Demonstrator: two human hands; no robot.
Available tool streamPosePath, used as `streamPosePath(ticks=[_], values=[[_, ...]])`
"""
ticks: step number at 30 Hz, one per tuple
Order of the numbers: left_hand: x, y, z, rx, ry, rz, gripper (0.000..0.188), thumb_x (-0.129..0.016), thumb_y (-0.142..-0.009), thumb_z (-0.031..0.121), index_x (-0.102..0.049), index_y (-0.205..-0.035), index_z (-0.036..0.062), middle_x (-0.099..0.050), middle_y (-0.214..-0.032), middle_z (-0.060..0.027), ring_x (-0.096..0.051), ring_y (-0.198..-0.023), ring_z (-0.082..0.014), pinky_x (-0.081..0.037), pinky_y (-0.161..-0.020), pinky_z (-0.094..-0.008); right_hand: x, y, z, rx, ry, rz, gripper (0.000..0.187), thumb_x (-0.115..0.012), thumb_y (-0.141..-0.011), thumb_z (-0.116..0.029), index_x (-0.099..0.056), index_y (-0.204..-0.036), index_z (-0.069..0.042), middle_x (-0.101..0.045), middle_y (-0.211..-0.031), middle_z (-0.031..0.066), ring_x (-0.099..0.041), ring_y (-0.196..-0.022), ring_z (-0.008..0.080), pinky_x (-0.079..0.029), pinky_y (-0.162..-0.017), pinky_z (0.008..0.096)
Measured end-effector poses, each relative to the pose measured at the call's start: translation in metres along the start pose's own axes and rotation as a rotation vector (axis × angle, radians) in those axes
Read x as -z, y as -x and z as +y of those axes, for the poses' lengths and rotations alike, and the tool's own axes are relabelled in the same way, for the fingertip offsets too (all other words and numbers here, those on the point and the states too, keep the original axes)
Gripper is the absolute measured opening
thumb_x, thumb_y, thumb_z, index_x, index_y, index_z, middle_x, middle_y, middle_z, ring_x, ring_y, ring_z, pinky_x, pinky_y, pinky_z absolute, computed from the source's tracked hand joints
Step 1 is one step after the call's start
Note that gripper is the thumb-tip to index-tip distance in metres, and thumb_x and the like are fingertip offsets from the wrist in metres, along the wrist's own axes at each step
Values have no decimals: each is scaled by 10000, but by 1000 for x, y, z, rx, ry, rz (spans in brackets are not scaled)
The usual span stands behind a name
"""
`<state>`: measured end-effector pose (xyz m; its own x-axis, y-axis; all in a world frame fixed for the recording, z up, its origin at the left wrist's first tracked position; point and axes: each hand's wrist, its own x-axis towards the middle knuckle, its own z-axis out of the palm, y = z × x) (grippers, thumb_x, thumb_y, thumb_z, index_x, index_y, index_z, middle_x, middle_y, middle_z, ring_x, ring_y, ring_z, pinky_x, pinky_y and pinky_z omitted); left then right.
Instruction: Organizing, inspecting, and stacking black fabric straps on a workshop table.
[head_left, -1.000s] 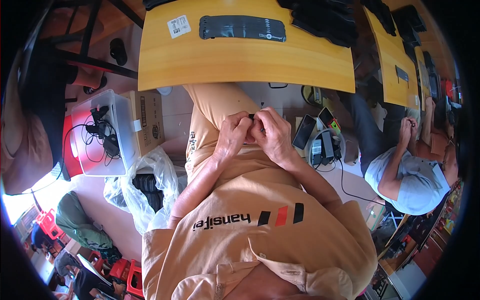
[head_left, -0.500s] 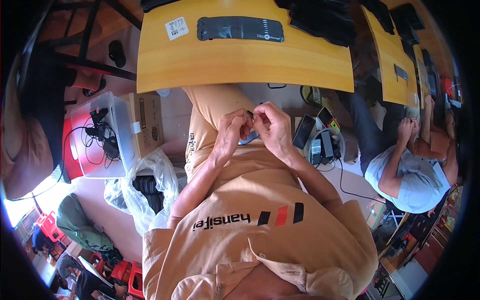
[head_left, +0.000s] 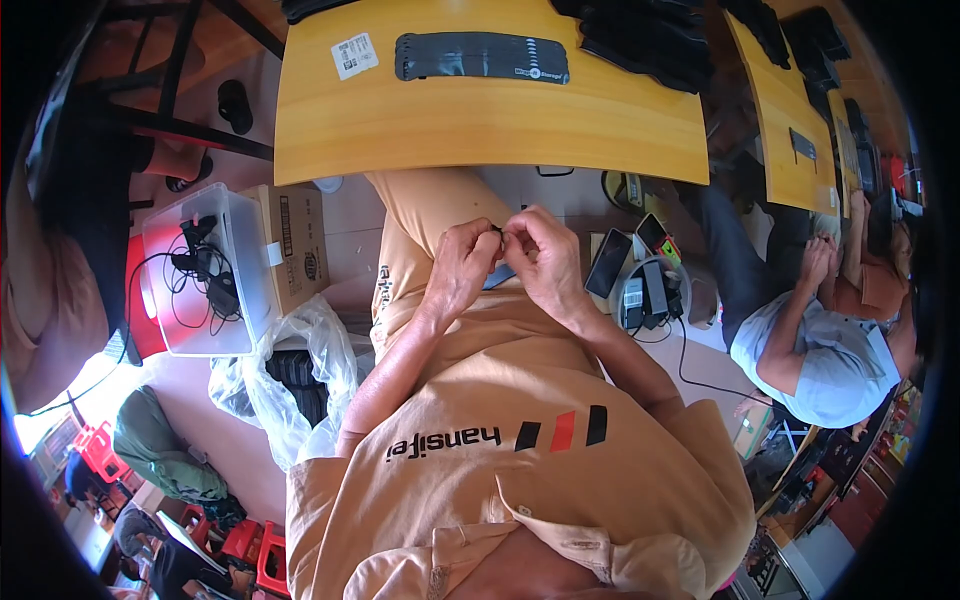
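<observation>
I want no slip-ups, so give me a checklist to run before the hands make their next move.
1. Small black piece at the left hand's fingertips: ok.
2. Piece fully in sight: not ok, fingers cover part of it.
3. Right hand gripping it firmly: cannot tell; its fingertips are close by.
4. Both hands off the yellow tabletop: ok.
5. Flat dark-grey strip lying on the tabletop: ok.

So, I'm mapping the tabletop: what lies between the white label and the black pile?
A flat dark grey strip lies between them on the table, in the head view.
</observation>
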<state>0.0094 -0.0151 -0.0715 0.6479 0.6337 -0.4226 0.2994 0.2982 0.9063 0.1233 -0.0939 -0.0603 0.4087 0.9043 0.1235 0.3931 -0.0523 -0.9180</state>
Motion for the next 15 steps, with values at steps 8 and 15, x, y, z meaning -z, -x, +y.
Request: streamPosePath(ticks=[8, 15], values=[[0, -6, -2, 7, -176, 61, 300, -415, -781, 199, -514, -606, -23, -497, -520, -167, -515, -509, -253, -410, -532, -366, -3, 0, -3, 197, 261, 10, 143, -598, -709, 74, -502, -779, -5, -490, -730, 116, -552, -577, 275, -440, -481, 351], [-2, -8, -11, 6, 61, 102, 237, -446, -749, 152, -522, -605, -20, -472, -512, -94, -456, -504, -154, -368, -499, -309, -7, -1, 4, -39, -3, 35, 112, -585, -729, 63, -511, -792, 7, -511, -739, 111, -558, -580, 245, -452, -501, 319]])
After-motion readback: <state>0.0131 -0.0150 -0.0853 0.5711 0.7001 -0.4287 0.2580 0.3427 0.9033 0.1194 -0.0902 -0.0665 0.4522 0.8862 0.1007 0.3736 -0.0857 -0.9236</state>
